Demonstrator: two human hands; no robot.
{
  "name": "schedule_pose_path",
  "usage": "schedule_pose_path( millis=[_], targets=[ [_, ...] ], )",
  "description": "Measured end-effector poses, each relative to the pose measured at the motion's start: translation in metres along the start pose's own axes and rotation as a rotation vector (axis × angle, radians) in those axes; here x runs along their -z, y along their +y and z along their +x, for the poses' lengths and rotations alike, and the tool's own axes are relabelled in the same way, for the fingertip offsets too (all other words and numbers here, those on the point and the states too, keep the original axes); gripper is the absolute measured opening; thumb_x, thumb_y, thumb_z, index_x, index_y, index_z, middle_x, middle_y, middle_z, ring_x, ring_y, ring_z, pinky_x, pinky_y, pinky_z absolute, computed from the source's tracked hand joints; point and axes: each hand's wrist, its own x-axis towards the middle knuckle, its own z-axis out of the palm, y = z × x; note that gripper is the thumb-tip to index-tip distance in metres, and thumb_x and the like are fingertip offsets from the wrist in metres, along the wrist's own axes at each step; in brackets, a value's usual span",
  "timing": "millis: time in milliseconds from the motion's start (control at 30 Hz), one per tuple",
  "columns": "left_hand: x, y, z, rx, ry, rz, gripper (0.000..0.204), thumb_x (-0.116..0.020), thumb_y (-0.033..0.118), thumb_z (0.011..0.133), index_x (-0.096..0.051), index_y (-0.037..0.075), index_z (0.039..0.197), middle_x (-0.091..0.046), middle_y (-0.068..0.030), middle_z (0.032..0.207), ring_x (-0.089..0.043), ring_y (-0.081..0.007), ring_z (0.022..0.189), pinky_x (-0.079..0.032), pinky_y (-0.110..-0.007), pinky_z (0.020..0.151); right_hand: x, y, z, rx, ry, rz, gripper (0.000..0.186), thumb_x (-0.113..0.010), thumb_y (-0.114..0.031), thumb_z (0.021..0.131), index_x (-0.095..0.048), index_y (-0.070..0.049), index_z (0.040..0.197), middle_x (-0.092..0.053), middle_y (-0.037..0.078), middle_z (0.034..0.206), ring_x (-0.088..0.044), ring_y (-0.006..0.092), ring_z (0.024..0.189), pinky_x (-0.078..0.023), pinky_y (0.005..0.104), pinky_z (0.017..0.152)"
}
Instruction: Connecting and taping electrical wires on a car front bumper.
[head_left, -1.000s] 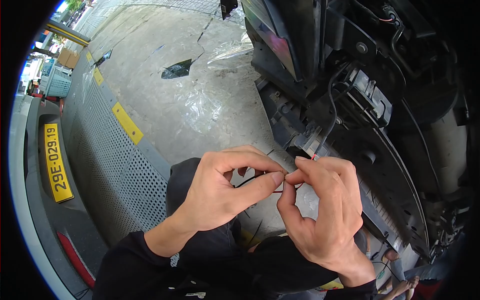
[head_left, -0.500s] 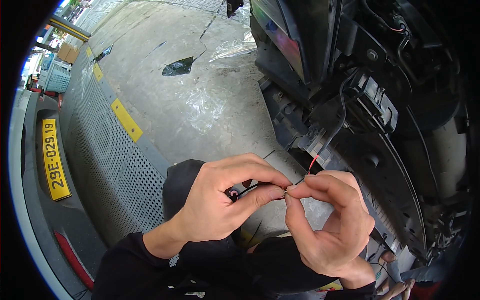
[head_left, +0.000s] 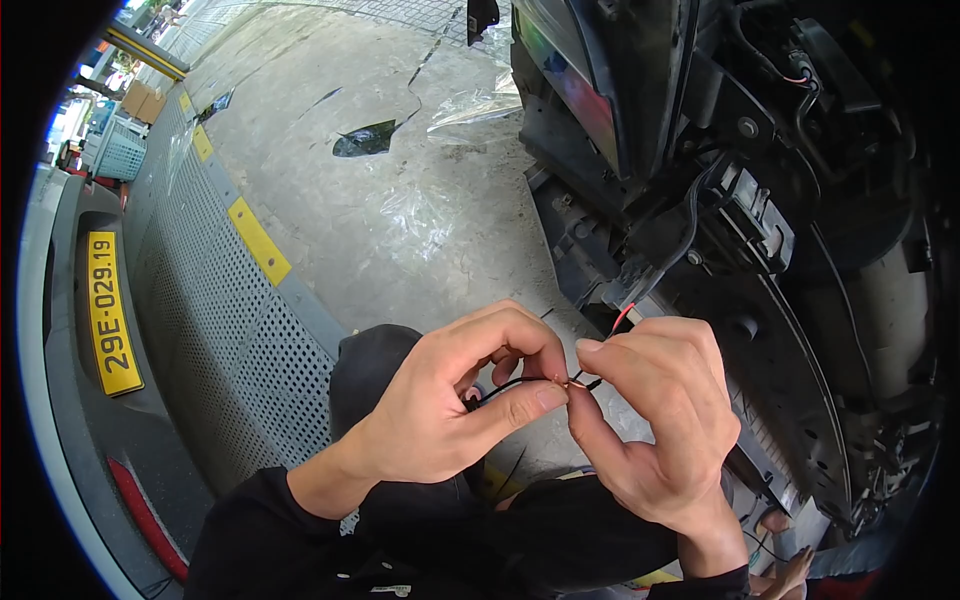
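Observation:
My left hand point(head_left: 450, 400) pinches a black wire point(head_left: 497, 387) between thumb and index finger, its bare copper strands point(head_left: 573, 384) showing just past the fingertips. Close by on the right is my right hand point(head_left: 660, 420), its thumb and index tip parted around the joint; the thumb tip lies against or right beside the copper. A short black wire end point(head_left: 593, 384) sticks out between those fingers. Above my right index finger a red wire point(head_left: 622, 318) rises toward a dark sleeved cable point(head_left: 655, 275) on the car front. The other right fingers are curled and partly hidden.
An opened-up car front with a headlight point(head_left: 570, 80) and black brackets fills the right side. At left stands another car's rear with a yellow plate point(head_left: 115, 315), beside a perforated metal ramp point(head_left: 240, 300). Clear plastic film point(head_left: 415, 220) lies on the concrete. Another person's hand point(head_left: 790, 578) shows lower right.
My right thumb and index finger have parted from their pinch on the wire joint, baring the copper and a short black end. My left hand keeps its pinch. The view has shifted slightly.

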Motion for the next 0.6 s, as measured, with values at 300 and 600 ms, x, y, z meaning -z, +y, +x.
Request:
schedule_pose_path(
  millis=[300, 600],
  targets=[
    [0.004, -0.001, -0.003, 0.182, -0.118, -0.299, 0.016, -0.07, 0.008, 0.096, -0.061, 0.001, 0.107, -0.061, -0.0003, 0.099, -0.05, -0.0069, 0.084, -0.043, -0.023, 0.076, 0.006, 0.005, 0.005, 0.02, -0.092, 0.113, 0.038, -0.082, 0.007, 0.07, -0.069, 0.006, 0.106, -0.071, 0.011, 0.09, -0.068, 0.0281, 0.08, -0.056, 0.0351, 0.069],
    [-0.001, 0.001, 0.001, 0.172, -0.13, -0.389, 0.017, -0.069, 0.004, 0.097, -0.061, 0.0, 0.111, -0.06, -0.0004, 0.1, -0.052, -0.0066, 0.086, -0.043, -0.023, 0.077, 0.01, 0.008, 0.003, 0.036, -0.097, 0.169, 0.038, -0.081, 0.004, 0.062, -0.074, 0.001, 0.099, -0.069, 0.011, 0.092, -0.068, 0.0292, 0.081, -0.057, 0.0357, 0.07]
  ],
)
